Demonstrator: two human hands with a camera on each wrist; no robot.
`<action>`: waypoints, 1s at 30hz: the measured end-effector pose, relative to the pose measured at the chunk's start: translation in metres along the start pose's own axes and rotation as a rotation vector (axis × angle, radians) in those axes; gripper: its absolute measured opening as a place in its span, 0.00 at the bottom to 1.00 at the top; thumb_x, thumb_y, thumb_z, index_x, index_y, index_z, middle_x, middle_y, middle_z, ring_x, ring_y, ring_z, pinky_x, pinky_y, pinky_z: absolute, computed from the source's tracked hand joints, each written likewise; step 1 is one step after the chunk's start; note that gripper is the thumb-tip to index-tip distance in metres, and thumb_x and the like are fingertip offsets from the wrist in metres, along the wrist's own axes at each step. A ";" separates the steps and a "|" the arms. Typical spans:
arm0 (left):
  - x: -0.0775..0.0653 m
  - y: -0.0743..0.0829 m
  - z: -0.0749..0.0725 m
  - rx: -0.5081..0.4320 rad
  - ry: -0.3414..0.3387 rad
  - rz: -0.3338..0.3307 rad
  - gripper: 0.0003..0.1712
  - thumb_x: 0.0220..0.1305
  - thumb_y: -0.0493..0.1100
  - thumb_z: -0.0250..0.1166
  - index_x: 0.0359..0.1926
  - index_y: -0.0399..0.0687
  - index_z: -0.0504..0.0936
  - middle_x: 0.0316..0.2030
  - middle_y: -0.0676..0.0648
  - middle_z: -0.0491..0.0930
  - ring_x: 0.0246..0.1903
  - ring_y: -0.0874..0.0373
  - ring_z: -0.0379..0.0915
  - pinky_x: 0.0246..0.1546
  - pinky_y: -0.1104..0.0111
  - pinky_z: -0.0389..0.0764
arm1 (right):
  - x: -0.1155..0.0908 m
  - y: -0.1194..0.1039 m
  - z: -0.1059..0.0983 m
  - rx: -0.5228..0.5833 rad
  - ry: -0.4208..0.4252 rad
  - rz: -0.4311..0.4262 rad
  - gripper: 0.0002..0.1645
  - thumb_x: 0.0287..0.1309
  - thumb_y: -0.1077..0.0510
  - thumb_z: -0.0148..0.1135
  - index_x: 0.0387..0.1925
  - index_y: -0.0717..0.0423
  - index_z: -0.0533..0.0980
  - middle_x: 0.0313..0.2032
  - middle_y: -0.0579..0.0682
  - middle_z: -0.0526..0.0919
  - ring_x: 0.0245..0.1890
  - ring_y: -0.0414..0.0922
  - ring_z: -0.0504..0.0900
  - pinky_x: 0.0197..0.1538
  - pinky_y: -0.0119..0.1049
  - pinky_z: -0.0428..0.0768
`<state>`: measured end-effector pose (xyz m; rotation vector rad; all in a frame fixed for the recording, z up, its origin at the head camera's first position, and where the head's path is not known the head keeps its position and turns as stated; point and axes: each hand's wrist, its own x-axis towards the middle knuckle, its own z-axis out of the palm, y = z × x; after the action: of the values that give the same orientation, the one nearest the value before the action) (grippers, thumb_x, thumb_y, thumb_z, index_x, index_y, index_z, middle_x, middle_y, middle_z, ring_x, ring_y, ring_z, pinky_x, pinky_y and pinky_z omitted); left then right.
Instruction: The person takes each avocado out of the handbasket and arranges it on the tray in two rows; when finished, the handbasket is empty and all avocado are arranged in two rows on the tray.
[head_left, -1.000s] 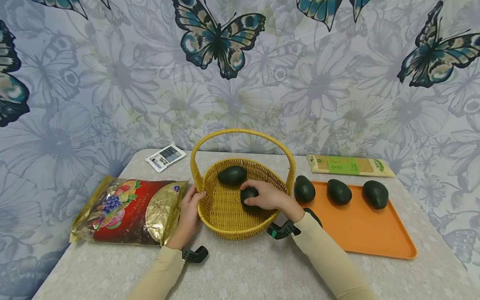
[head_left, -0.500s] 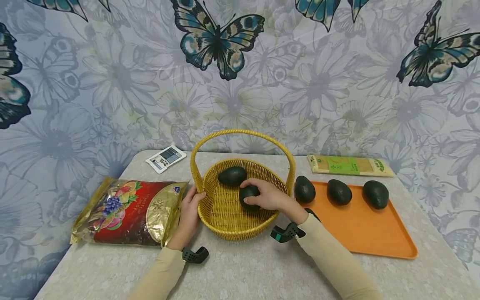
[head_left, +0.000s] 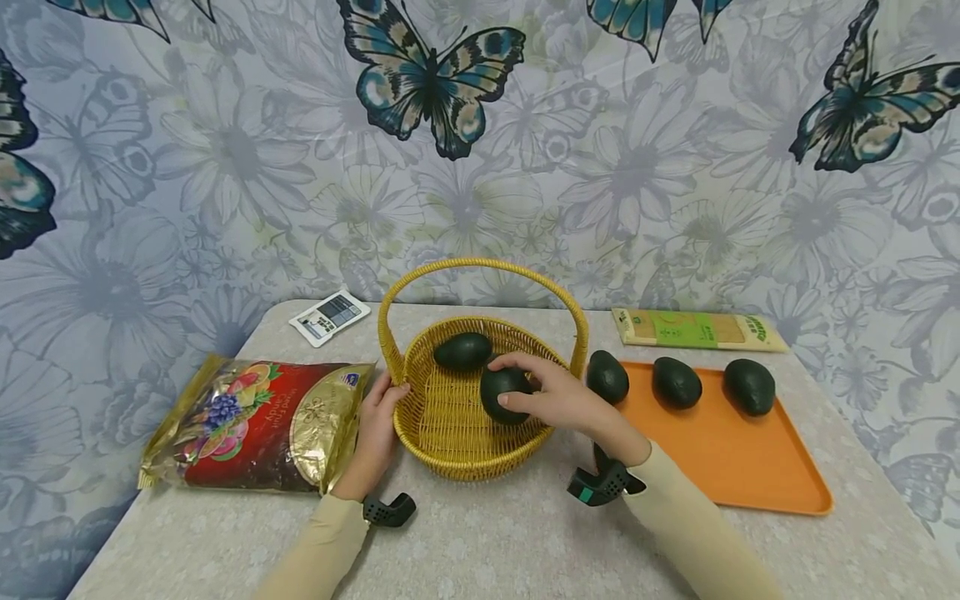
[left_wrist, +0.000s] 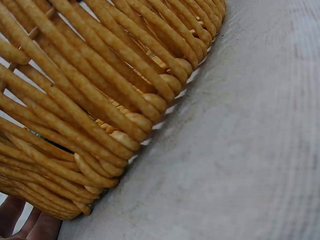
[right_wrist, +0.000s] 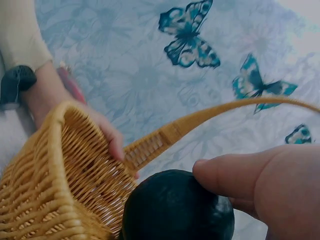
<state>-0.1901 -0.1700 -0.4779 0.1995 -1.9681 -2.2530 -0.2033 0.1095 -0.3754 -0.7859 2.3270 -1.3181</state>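
Note:
A yellow wicker basket [head_left: 450, 460] with a tall arched handle stands mid-table. On its left side, my left hand [head_left: 377, 427] grips the rim near the handle's foot, thumb over the edge. My right hand [head_left: 562, 400] holds a dark green avocado [head_left: 503, 395] over the right part of the basket, thumb on the near side and fingers on the far side. In the right wrist view this avocado [right_wrist: 175, 210] appears large beside the basket's opening. Another avocado [head_left: 462, 352] lies inside against the back wall. The left wrist view shows the woven basket wall [left_wrist: 90, 85] close up.
On the right lies an orange tray [head_left: 738, 467] with three avocados along its far side, the leftmost [head_left: 607, 377] close to the basket. A flat green-labelled packet [head_left: 697, 331] lies behind it. A red and gold candy bag [head_left: 255, 429] and a small white packet [head_left: 330, 317] are left.
My right hand has shifted slightly right and towards me, raising the avocado it holds from the basket floor. The left hand and basket stay put.

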 end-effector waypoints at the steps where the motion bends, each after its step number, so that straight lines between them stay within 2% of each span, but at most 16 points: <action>1: 0.000 0.000 0.000 0.001 -0.002 -0.002 0.32 0.76 0.38 0.51 0.78 0.49 0.61 0.74 0.40 0.66 0.62 0.63 0.69 0.53 0.81 0.73 | -0.004 -0.001 -0.002 0.007 0.003 -0.013 0.25 0.70 0.54 0.62 0.66 0.47 0.72 0.67 0.56 0.73 0.48 0.50 0.81 0.46 0.45 0.83; 5: -0.001 0.001 0.001 -0.004 -0.009 -0.006 0.33 0.76 0.39 0.50 0.79 0.49 0.60 0.75 0.41 0.64 0.68 0.56 0.65 0.53 0.82 0.72 | -0.023 -0.004 -0.010 0.034 0.009 -0.064 0.26 0.70 0.55 0.62 0.67 0.49 0.72 0.68 0.57 0.72 0.52 0.53 0.82 0.50 0.43 0.81; 10: -0.001 0.002 0.001 -0.005 -0.024 -0.009 0.33 0.77 0.39 0.50 0.80 0.49 0.58 0.77 0.41 0.61 0.72 0.50 0.60 0.54 0.83 0.72 | -0.050 -0.004 -0.022 0.033 0.027 -0.107 0.27 0.70 0.58 0.62 0.67 0.53 0.71 0.67 0.62 0.73 0.56 0.56 0.83 0.48 0.40 0.83; 15: 0.000 0.000 0.000 -0.004 -0.017 -0.010 0.33 0.76 0.39 0.50 0.79 0.50 0.59 0.76 0.42 0.63 0.69 0.55 0.63 0.54 0.82 0.72 | -0.077 0.003 -0.039 0.028 0.046 -0.090 0.26 0.71 0.59 0.60 0.68 0.56 0.70 0.63 0.66 0.74 0.51 0.56 0.84 0.43 0.38 0.84; 20: 0.000 0.002 0.000 -0.001 -0.007 0.003 0.32 0.76 0.39 0.50 0.79 0.49 0.61 0.74 0.41 0.65 0.63 0.62 0.68 0.53 0.81 0.73 | -0.102 0.014 -0.055 0.027 0.106 -0.072 0.26 0.71 0.60 0.59 0.68 0.59 0.69 0.67 0.70 0.70 0.49 0.46 0.85 0.40 0.40 0.84; 24: -0.001 0.003 0.001 0.002 -0.009 -0.005 0.32 0.76 0.39 0.50 0.79 0.49 0.60 0.75 0.41 0.64 0.63 0.64 0.68 0.54 0.82 0.72 | -0.121 0.028 -0.065 0.026 0.176 -0.065 0.25 0.71 0.63 0.58 0.67 0.63 0.69 0.65 0.64 0.71 0.48 0.38 0.84 0.40 0.39 0.84; 27: -0.002 0.003 0.002 0.001 0.000 -0.006 0.32 0.76 0.39 0.50 0.79 0.49 0.61 0.74 0.41 0.65 0.62 0.64 0.69 0.54 0.82 0.72 | -0.134 0.038 -0.074 -0.004 0.225 -0.002 0.26 0.72 0.61 0.57 0.68 0.62 0.68 0.62 0.55 0.73 0.45 0.35 0.84 0.39 0.38 0.83; 30: -0.003 0.002 0.001 -0.007 0.007 -0.003 0.32 0.76 0.38 0.50 0.79 0.48 0.61 0.74 0.40 0.65 0.61 0.65 0.69 0.53 0.82 0.73 | -0.147 0.047 -0.083 -0.021 0.249 0.079 0.27 0.73 0.58 0.57 0.69 0.60 0.67 0.63 0.52 0.72 0.44 0.36 0.83 0.39 0.39 0.82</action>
<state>-0.1879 -0.1684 -0.4759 0.2099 -1.9575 -2.2575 -0.1472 0.2756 -0.3698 -0.5556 2.5377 -1.4299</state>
